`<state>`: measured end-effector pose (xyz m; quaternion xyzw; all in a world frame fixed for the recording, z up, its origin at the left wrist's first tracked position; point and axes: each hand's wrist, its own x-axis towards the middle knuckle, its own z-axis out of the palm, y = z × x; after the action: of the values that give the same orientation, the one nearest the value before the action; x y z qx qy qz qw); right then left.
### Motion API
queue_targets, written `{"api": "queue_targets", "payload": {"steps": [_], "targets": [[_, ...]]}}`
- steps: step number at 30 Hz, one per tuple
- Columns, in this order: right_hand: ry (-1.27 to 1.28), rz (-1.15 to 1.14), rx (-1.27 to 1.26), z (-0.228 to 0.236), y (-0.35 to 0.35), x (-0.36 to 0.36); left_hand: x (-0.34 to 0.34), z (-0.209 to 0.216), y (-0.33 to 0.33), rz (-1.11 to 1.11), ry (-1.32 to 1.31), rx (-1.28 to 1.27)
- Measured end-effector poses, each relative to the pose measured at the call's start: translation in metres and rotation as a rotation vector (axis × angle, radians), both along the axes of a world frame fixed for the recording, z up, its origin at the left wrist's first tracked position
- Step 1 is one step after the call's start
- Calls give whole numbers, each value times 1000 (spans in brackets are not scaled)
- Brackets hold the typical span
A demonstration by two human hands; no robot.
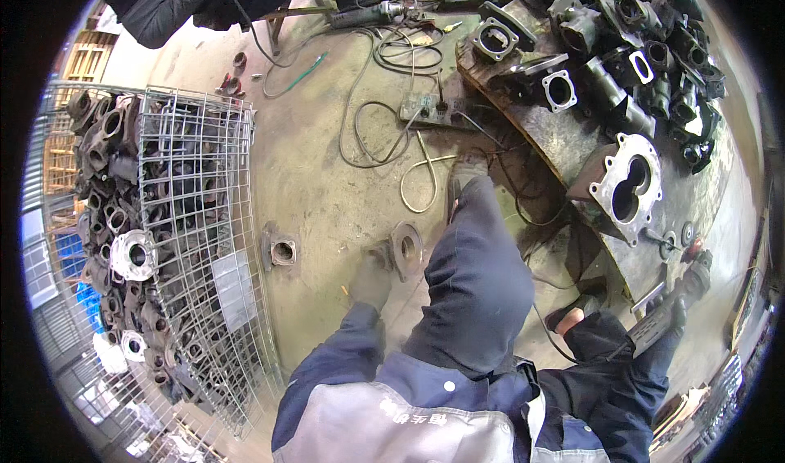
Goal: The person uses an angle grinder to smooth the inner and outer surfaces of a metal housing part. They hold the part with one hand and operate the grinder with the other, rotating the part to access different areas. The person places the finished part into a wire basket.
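Note:
My left hand (372, 275), in a grey glove, reaches down left of my knee. Its fingers close on the edge of a round metal flange (406, 251) with a central hole, which tilts above the floor. Off to the right, my gloved right hand (695, 276) grips a power grinder (654, 325). The grinder's long grey body lies along my forearm, with a cord trailing from it. Beyond that hand is the workbench (695, 205), bearing a large metal housing (628, 186) with two joined bores. My right fingers are only partly visible.
Dark castings (630, 70) crowd the far bench. A wire cage (196, 177) full of castings stands at left, with a square-flanged casting (283, 252) on the floor beside it. Cables and a power strip (433, 111) lie ahead, near an angle grinder (368, 15). Another person's dark sleeve (163, 13) shows at top left.

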<state>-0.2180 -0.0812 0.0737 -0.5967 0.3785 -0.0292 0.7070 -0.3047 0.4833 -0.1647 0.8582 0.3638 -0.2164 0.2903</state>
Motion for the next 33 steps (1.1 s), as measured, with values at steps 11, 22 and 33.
{"api": "queue_targets", "payload": {"steps": [11, 22, 33], "targets": [[-111, -76, 194, -41, -60, -17, 9, -43, -53, 190, -419, -136], [-122, -70, 325, 9, -89, -36, 41, -17, -28, 46, 23, 109], [-382, -142, 351, 44, -107, -66, 162, 161, -104, 81, -684, -472]]}}
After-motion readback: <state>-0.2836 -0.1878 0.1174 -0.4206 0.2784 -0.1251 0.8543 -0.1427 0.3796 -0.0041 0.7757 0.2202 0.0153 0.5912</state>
